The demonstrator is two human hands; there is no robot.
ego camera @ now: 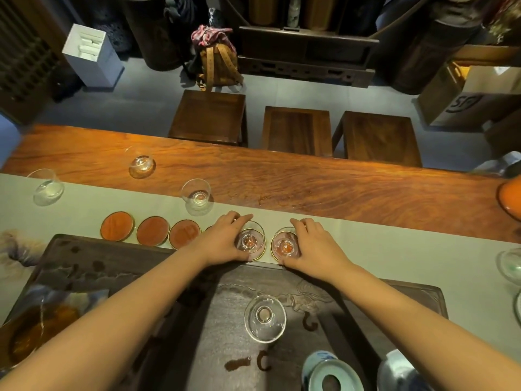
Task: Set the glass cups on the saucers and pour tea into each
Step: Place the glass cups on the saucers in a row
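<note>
My left hand (222, 238) grips a glass cup (251, 239) that stands on an orange saucer, whose rim (260, 256) shows below it. My right hand (311, 244) grips a second glass cup (284, 244) on the neighbouring saucer (275, 251). To the left lie three bare orange saucers (117, 226), (152, 230), (184, 234) in a row; a further one is mostly hidden under my left hand. Three more glass cups stand apart: one (197, 196) behind my left hand, one (142, 165) on the wood, one (48, 187) at the far left. A glass pitcher of tea (31, 331) sits at lower left.
A dark tea tray (112, 266) lies in front of me, holding a clear glass lid or bowl (265, 318) and blue-white porcelain (329, 373). An orange dish (510, 197) and glassware (511, 265) sit at the right edge. Three wooden stools (296, 131) stand beyond the table.
</note>
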